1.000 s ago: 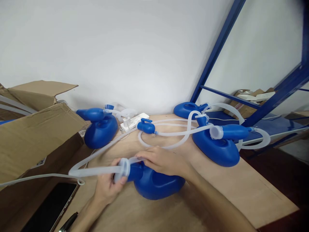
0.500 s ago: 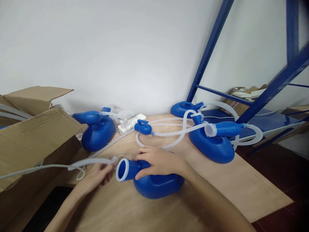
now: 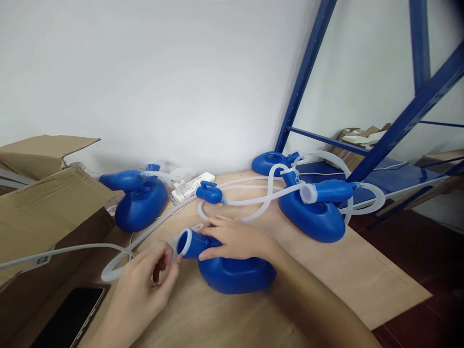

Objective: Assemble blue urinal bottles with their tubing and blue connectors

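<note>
A blue plastic bottle (image 3: 235,273) lies on its side on the wooden table (image 3: 348,275), its white-rimmed mouth pointing left. My right hand (image 3: 234,238) is wrapped over the bottle's neck. My left hand (image 3: 145,280) is curled in a loose pinch right at the mouth, thumb against the rim. A translucent tube (image 3: 110,270) lies looped on the table and runs under this hand. What the fingers hold is hidden.
An open cardboard box (image 3: 50,208) stands at the left, with a dark phone (image 3: 68,319) in front of it. Three more blue bottles (image 3: 141,208) (image 3: 311,217) (image 3: 270,163) with tubes and a white power strip (image 3: 192,186) lie farther back. A blue metal rack (image 3: 398,125) stands at the right.
The tube's wide end has come off the bottle's mouth. My left hand drew it away to the left, then came back to the mouth. My right hand stayed on the neck.
</note>
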`<state>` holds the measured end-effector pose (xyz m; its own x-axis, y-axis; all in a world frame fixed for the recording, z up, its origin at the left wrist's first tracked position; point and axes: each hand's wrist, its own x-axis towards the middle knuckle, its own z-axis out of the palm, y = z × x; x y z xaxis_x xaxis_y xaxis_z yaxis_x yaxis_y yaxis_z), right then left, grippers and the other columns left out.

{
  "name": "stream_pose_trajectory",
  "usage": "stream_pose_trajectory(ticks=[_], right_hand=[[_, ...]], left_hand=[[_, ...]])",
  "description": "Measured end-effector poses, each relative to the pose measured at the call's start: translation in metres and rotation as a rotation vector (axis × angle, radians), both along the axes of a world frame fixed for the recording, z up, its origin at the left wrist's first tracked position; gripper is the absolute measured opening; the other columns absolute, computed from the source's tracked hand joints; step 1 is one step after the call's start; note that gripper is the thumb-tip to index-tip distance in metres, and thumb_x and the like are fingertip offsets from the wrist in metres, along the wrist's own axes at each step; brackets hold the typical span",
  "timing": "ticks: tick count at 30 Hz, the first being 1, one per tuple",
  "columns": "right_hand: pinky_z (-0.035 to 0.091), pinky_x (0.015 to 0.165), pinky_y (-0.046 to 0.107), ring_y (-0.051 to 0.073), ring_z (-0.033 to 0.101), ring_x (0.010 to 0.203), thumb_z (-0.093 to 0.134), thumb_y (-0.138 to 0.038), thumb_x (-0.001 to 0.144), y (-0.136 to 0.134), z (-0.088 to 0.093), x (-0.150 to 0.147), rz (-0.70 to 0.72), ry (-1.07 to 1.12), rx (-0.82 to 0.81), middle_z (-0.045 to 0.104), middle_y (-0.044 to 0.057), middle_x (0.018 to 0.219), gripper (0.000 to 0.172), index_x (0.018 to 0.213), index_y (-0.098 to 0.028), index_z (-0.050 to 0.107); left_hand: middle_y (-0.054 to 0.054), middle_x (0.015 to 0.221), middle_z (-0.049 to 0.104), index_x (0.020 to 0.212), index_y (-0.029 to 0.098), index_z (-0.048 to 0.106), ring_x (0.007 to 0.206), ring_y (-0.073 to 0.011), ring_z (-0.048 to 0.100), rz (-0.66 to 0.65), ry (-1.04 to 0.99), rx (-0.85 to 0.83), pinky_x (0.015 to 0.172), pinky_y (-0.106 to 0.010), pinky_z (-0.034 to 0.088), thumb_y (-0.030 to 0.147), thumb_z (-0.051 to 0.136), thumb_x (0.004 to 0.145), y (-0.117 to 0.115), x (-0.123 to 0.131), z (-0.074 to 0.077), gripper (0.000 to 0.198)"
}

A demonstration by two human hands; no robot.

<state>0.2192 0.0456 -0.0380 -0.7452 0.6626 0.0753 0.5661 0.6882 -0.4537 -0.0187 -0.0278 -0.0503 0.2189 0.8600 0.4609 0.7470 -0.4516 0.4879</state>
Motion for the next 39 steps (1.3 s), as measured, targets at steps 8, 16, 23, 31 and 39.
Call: stream_pose_trajectory(ticks=[8,16,23,31,39], right_hand=[[0.051,0.104,0.049,0.033,0.059,0.126,0.062,-0.064,0.096,0.0,0.001,0.0,0.012,-0.006,-0.011,0.066,0.012,0.127,0.058,0.139,-0.024,0.065],[0.052,0.101,0.044,0.031,0.059,0.123,0.066,-0.062,0.095,0.0,0.002,0.001,0.024,0.016,-0.085,0.066,0.009,0.121,0.052,0.132,-0.026,0.071],[0.051,0.095,0.036,0.027,0.062,0.117,0.069,-0.059,0.094,0.002,0.003,0.004,0.116,0.03,-0.112,0.067,0.006,0.119,0.041,0.114,-0.025,0.078],[0.052,0.091,0.039,0.03,0.063,0.115,0.067,-0.063,0.094,-0.002,0.004,0.002,0.041,-0.029,-0.077,0.067,0.008,0.114,0.051,0.125,-0.023,0.075],[0.053,0.097,0.039,0.028,0.067,0.114,0.077,-0.054,0.089,0.0,0.0,-0.001,0.017,0.189,-0.182,0.073,0.009,0.123,0.063,0.142,-0.025,0.063]], left_hand=[[0.0,0.074,0.064,0.077,0.024,0.063,0.064,-0.0177,0.059,-0.076,-0.067,-0.217,0.041,-0.021,0.039,0.059,0.059,0.093,0.017,0.004,0.01,0.039],[0.0,0.077,0.063,0.081,0.024,0.061,0.069,-0.0176,0.06,-0.183,0.003,-0.401,0.055,-0.024,0.046,0.063,0.049,0.097,0.028,-0.001,0.014,0.044],[-0.005,0.083,0.072,0.089,0.023,0.07,0.08,-0.0249,0.069,-0.108,-0.432,-0.552,0.07,-0.036,0.059,0.069,0.061,0.087,0.042,-0.03,0.008,0.046],[0.003,0.063,0.058,0.07,0.023,0.06,0.054,-0.0136,0.055,-0.108,-0.044,-0.146,0.042,-0.021,0.039,0.048,0.058,0.098,0.018,-0.021,0.018,0.038],[-0.004,0.074,0.06,0.084,0.018,0.057,0.071,-0.0188,0.055,-0.262,-0.024,0.685,0.066,-0.035,0.05,-0.002,0.062,0.085,0.003,0.006,-0.04,0.021]])
